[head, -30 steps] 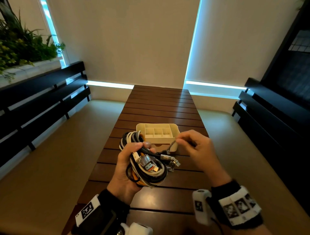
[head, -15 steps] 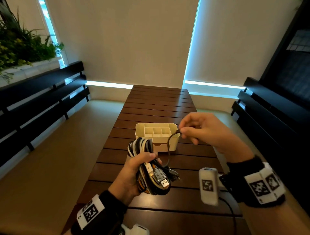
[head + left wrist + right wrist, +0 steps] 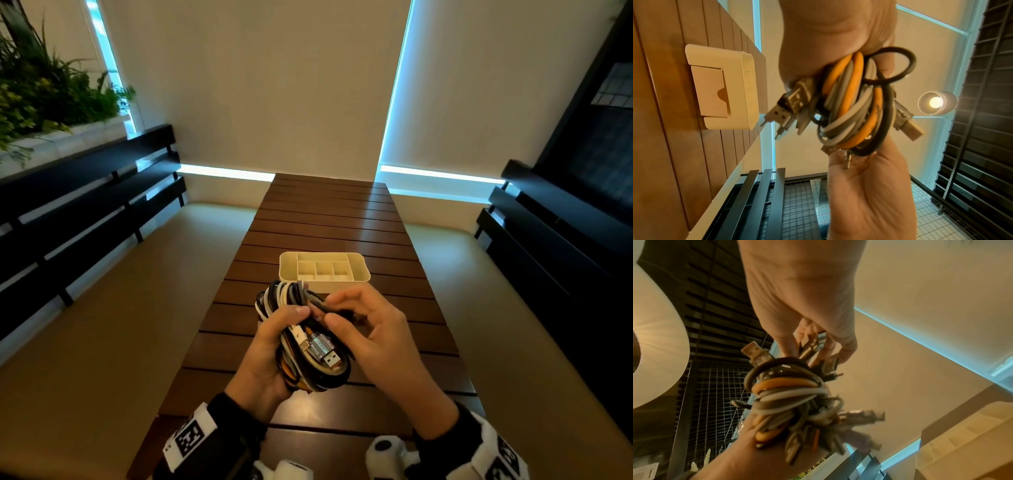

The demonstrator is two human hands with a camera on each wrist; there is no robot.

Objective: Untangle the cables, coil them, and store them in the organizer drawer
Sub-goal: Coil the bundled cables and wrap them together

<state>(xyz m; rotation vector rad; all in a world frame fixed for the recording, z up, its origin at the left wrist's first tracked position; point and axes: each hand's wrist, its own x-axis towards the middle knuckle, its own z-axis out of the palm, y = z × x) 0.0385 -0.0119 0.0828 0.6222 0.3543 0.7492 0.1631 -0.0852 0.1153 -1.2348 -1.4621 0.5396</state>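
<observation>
The left hand (image 3: pixel 270 346) has its fingers wrapped around a tangled bundle of cables (image 3: pixel 308 339) held in the air over the near end of the table (image 3: pixel 329 219), while the right hand (image 3: pixel 373 329) reaches its thumb and fingertips into the bundle's top among the plugs, though whether it has actually pinched 1 strand cannot be told. Pulling a strand against the left hand's tight hold would probably cinch the knots or snag a USB plug (image 3: pixel 323 351) on a loop. The organizer drawer (image 3: pixel 323 270) stands near the table's middle, its compartments apparently holding nothing.
</observation>
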